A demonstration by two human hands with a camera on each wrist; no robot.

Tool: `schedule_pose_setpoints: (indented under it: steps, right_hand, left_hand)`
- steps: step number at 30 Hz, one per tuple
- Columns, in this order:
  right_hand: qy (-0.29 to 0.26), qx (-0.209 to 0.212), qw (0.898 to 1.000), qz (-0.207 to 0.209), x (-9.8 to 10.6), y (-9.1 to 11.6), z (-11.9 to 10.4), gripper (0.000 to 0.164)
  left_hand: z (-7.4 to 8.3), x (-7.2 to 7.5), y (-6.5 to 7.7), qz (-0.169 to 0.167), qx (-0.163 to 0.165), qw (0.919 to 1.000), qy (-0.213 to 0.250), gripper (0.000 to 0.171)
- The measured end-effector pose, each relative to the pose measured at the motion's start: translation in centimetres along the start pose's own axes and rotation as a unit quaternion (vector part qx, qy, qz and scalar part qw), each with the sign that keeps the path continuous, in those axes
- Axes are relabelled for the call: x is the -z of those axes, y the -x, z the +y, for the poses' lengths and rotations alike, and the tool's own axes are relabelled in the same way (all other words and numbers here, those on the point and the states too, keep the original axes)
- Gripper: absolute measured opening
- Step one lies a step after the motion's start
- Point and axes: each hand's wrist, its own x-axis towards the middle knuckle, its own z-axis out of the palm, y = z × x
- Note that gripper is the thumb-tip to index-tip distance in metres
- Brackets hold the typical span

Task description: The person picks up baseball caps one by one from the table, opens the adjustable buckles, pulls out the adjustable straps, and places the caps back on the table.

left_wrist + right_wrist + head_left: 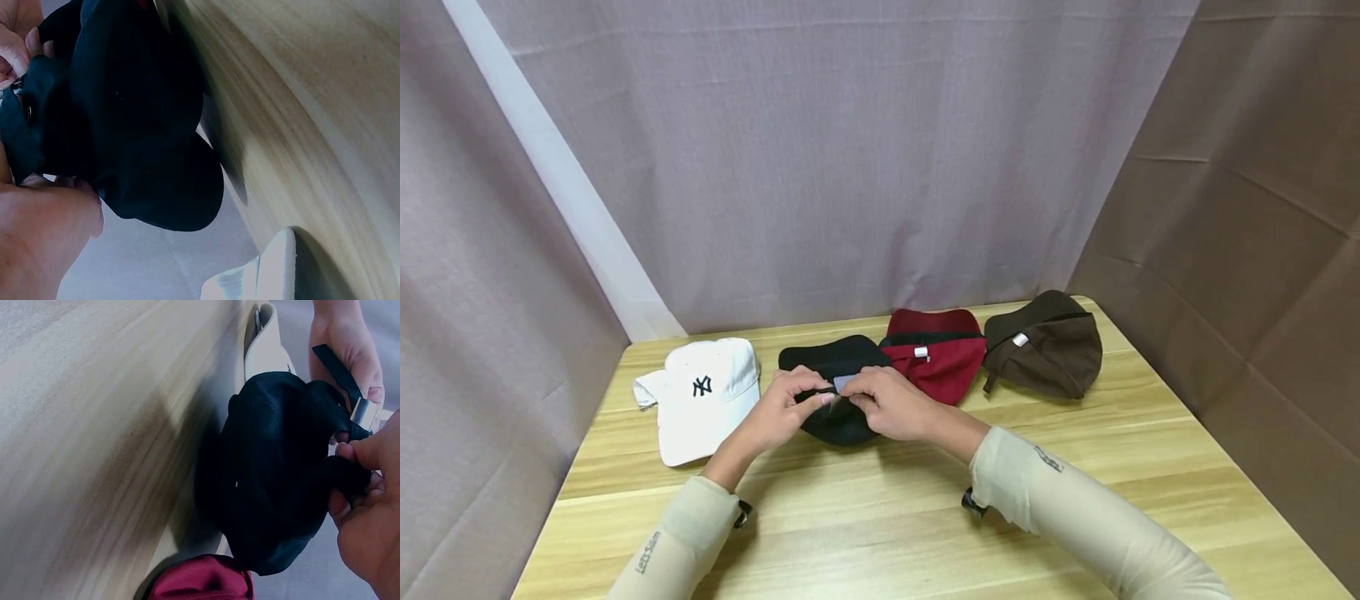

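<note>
Both hands work at the back strap of a black cap (838,429), its brim toward the back of the table. My left hand (784,410) pinches the strap on the left side. From the right, my right hand (895,406) grips the cap's back edge between thumb and fingers. Between the hands, a metal buckle (364,414) shows in the right wrist view, with the loose strap end (336,370) sticking out past it. A pale label (844,382) is partly visible inside the cap. The fingers hide part of the strap.
To the left lies a white cap (707,400) with a dark emblem, its brim toward the front. A red cap (951,375) sits right beside the black one, and a brown cap (1052,354) lies farther right. Curtains (880,167) stand behind the wooden table (865,533).
</note>
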Motion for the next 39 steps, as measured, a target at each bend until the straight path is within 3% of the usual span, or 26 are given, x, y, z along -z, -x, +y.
schedule_pose_setpoints:
  steps: [8,26,39]
  right_hand:
    - [-0.011,-0.011,1.000,-0.002,0.0,0.3,0.1,0.023]
    - [0.057,0.002,0.998,0.005,0.0,-0.3,-0.9,0.015]
    - [0.034,-0.004,0.999,-0.004,0.0,-0.5,-0.9,0.017]
  left_hand:
    - [-0.1,-0.1,-0.2,-0.002,0.000,0.9999,0.013,0.013]
    - [-0.2,0.0,-0.1,0.019,0.004,0.9998,0.008,0.013]
    - [0.0,0.2,0.1,0.008,0.013,0.9999,0.000,0.015]
